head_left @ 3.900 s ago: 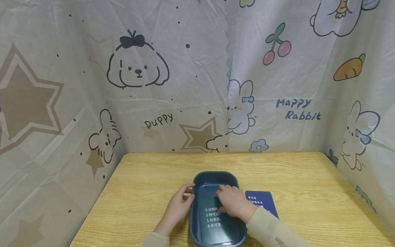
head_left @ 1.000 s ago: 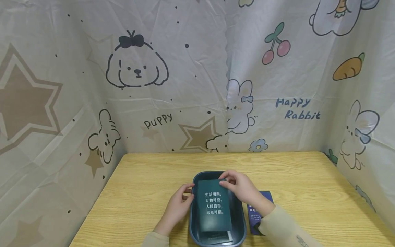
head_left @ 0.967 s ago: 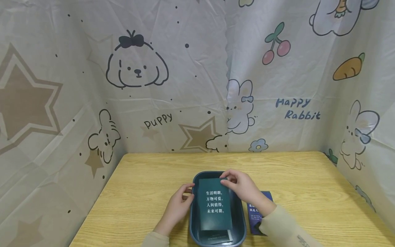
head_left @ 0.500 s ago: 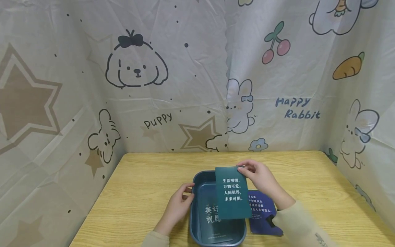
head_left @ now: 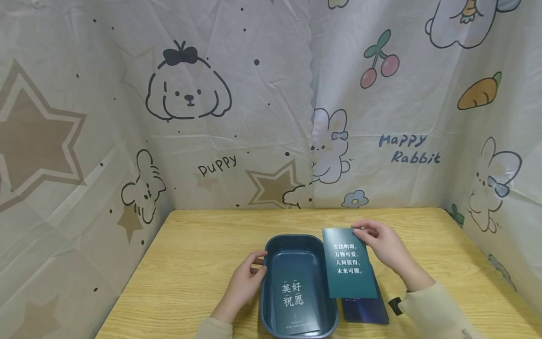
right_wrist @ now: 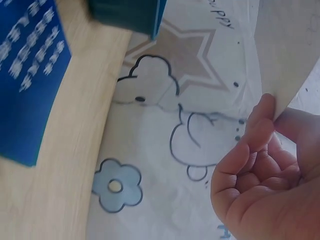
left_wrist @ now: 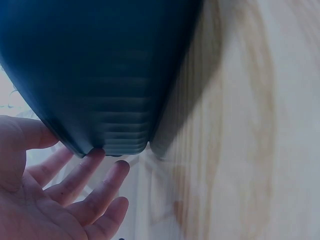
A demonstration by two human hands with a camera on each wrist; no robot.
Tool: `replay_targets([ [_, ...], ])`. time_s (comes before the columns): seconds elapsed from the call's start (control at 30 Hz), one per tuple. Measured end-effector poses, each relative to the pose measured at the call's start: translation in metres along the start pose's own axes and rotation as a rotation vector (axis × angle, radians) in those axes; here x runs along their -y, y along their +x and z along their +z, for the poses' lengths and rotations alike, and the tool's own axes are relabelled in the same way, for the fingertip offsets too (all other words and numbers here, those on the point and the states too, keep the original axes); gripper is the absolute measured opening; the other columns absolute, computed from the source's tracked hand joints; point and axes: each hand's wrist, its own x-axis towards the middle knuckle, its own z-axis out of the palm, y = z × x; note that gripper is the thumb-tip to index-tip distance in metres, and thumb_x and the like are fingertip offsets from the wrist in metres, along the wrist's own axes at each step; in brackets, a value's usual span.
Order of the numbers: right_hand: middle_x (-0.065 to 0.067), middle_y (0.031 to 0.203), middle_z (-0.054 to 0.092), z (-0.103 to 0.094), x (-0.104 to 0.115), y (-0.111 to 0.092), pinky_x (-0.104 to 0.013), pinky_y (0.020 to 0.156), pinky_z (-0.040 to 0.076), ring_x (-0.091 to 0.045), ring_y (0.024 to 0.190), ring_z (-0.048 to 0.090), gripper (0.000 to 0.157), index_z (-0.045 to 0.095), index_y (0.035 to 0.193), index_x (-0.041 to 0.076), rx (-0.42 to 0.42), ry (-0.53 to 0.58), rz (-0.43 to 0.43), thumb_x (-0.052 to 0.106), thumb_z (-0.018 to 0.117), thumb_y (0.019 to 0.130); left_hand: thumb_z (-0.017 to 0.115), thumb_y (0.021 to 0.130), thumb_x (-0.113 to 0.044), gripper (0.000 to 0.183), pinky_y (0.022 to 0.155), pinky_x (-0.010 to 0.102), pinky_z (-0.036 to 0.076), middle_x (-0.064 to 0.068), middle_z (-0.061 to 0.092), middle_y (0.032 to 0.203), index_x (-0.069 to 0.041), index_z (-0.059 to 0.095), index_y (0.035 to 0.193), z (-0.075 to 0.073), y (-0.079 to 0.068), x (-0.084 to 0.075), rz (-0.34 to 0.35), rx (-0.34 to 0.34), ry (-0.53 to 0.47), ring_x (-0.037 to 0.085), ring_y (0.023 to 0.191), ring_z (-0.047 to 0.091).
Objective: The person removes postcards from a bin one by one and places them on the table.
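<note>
Wood-grain tabletop (head_left: 199, 256) below, left hand (head_left: 246, 278) spread, your right hand (head_left: 384, 242), lower right, aptly pinches the probably light, bendable green card (head_left: 349, 262) near its corner.

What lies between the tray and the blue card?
Only bare table between tray and blue card, shown in the right wrist view. In the head view, the green card in the right hand hides part of it.

2 pale beige sleeves (head_left: 442, 313), black piece (head_left: 395, 306) by right cuff (head_left: 418, 294)

Soft light, shaded tray wall (left_wrist: 90, 65), blurred lettering (right_wrist: 32, 42) in right wrist view
</note>
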Motion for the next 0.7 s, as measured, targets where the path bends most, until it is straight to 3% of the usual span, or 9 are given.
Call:
replay_targets([
  [0.33,-0.017,0.121,0.072,-0.011,-0.023,-0.008,-0.048,0.091,0.056,-0.031,0.110,0.069,0.029,0.071,0.122,0.004,0.019,-0.056,0.013,0.024,0.063,0.104,0.062,0.100,-0.010,0.037,0.081,0.040,0.059,0.015,0.069,0.118,-0.010,0.061,0.136,0.000,-0.001,-0.001,0.009,-0.014,-0.002,0.027,0.098,0.070],
  [0.7,-0.018,0.116,0.074,-0.004,-0.053,-0.010,-0.047,0.085,0.056,-0.032,0.107,0.069,0.029,0.071,0.119,0.003,0.088,-0.100,0.097,0.026,0.063,0.104,0.062,0.099,-0.010,0.037,0.081,0.039,0.059,0.015,0.069,0.119,-0.010,0.061,0.137,0.000,-0.001,-0.002,0.001,-0.017,-0.005,0.027,0.098,0.070],
])
